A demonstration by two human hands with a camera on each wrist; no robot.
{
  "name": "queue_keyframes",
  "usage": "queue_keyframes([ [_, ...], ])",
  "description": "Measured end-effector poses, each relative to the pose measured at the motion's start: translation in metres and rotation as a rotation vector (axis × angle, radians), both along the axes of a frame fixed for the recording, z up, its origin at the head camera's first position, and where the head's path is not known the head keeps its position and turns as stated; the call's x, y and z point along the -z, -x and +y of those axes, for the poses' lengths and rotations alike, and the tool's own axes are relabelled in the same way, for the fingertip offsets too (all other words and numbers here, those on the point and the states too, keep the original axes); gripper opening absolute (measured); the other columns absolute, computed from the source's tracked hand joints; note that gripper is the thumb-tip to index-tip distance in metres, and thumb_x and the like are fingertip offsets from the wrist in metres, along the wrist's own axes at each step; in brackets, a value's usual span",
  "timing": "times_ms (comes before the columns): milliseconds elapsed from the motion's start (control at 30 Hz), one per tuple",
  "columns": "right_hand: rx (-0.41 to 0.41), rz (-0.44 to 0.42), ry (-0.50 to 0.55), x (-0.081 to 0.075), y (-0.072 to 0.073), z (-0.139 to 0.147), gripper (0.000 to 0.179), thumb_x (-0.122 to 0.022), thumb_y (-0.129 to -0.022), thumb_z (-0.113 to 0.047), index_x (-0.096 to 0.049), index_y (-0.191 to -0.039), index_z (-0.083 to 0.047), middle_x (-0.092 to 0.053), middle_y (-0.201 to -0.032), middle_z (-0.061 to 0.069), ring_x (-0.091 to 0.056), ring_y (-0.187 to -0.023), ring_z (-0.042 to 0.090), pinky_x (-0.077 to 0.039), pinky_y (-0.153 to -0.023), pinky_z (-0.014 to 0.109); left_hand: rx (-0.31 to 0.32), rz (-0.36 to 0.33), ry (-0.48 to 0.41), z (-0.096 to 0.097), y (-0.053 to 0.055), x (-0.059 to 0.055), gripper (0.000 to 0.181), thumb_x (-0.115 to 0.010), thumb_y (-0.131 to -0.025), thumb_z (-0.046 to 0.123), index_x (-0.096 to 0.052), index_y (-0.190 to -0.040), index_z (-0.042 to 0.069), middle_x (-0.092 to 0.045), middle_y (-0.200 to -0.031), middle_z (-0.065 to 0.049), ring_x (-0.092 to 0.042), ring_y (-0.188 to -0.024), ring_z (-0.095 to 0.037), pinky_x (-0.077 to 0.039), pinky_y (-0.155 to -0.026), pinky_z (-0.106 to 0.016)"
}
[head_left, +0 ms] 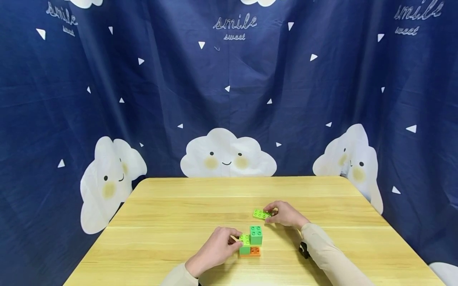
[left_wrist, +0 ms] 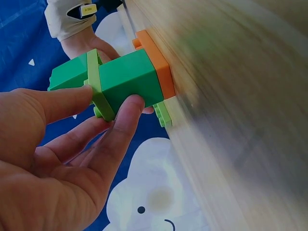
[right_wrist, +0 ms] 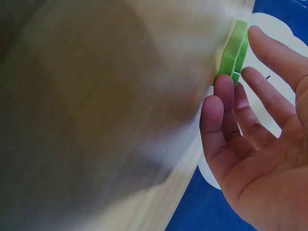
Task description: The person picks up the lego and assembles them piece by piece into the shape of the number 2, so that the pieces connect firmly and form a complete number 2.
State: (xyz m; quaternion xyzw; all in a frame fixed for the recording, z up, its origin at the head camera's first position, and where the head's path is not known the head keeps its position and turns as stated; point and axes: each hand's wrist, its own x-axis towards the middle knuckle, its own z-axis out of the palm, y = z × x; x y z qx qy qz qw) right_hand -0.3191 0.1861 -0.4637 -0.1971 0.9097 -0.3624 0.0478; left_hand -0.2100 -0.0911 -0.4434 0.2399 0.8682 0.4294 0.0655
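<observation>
My left hand [head_left: 219, 247] grips a small stack of toy building bricks from its left side, thumb and fingers on either side. At the bottom of the stack is a flat orange brick [left_wrist: 156, 60], with a green brick [left_wrist: 129, 79] on it. A thin lime brick [left_wrist: 94, 77] lies over that one, and a second green brick [head_left: 256, 235] tops its right part. Behind the stack, my right hand [head_left: 284, 214] holds a flat lime brick [head_left: 260, 214] at its right end between thumb and fingers. That brick lies low at the tabletop; its right end is partly hidden.
A light wooden table [head_left: 171, 214] carries the bricks. Dark blue curtains [head_left: 161, 99] with white clouds and triangles stand behind it and at both sides. A black band [head_left: 304, 250] is on the right wrist.
</observation>
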Motion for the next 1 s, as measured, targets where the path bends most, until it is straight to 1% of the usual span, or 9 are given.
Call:
queue_keyframes([
  [167, 0.036, -0.022, 0.010, 0.002, 0.002, -0.003, 0.042, -0.088, -0.079, -0.011, -0.072, -0.118, -0.002, -0.071, -0.112, 0.008, -0.065, -0.104, 0.024, -0.051, -0.099, 0.050, -0.005, -0.010, 0.003, 0.000, 0.000, 0.000, 0.027, -0.072, -0.097, 0.015, -0.073, -0.119, -0.001, -0.076, -0.110, -0.010, -0.069, -0.081, -0.004, -0.057, -0.069, -0.019],
  [267, 0.052, -0.032, 0.008, 0.003, 0.004, -0.003, 0.042, -0.088, -0.078, -0.008, -0.073, -0.116, -0.003, -0.071, -0.108, 0.005, -0.065, -0.100, 0.021, -0.052, -0.097, 0.048, -0.011, -0.014, 0.006, 0.000, -0.001, 0.000, 0.027, -0.072, -0.097, 0.015, -0.073, -0.119, -0.001, -0.075, -0.111, -0.010, -0.069, -0.082, -0.004, -0.058, -0.069, -0.020],
  [467, 0.017, -0.018, 0.004, 0.006, 0.006, -0.001, 0.035, -0.087, -0.078, -0.004, -0.074, -0.110, -0.001, -0.071, -0.098, 0.003, -0.063, -0.091, 0.017, -0.053, -0.086, 0.038, -0.022, -0.014, 0.020, 0.001, -0.002, 0.000, 0.029, -0.072, -0.097, 0.017, -0.073, -0.120, 0.000, -0.075, -0.113, -0.009, -0.069, -0.083, -0.005, -0.058, -0.070, -0.020],
  [633, -0.007, -0.001, -0.018, 0.004, 0.004, 0.001, 0.032, -0.085, -0.081, -0.006, -0.074, -0.111, 0.000, -0.071, -0.098, 0.004, -0.061, -0.089, 0.016, -0.053, -0.084, 0.037, -0.015, -0.012, -0.003, 0.003, -0.001, 0.002, 0.030, -0.072, -0.097, 0.015, -0.072, -0.121, -0.003, -0.074, -0.117, -0.013, -0.070, -0.083, -0.005, -0.058, -0.070, -0.019],
  [867, -0.036, 0.014, -0.025, 0.000, -0.003, 0.005, 0.031, -0.081, -0.086, -0.009, -0.073, -0.114, 0.000, -0.071, -0.102, 0.006, -0.060, -0.087, 0.015, -0.051, -0.077, 0.031, -0.028, -0.002, -0.008, 0.005, 0.001, 0.003, 0.030, -0.071, -0.097, 0.014, -0.071, -0.122, -0.003, -0.074, -0.117, -0.014, -0.070, -0.084, -0.005, -0.058, -0.069, -0.019],
  [1000, -0.063, 0.040, -0.035, -0.001, -0.006, 0.007, 0.030, -0.080, -0.088, -0.011, -0.073, -0.116, -0.001, -0.072, -0.108, 0.007, -0.062, -0.090, 0.015, -0.053, -0.078, 0.031, -0.028, 0.003, -0.005, 0.006, 0.002, 0.004, 0.031, -0.071, -0.097, 0.013, -0.070, -0.123, -0.003, -0.074, -0.118, -0.014, -0.070, -0.084, -0.006, -0.058, -0.070, -0.019],
])
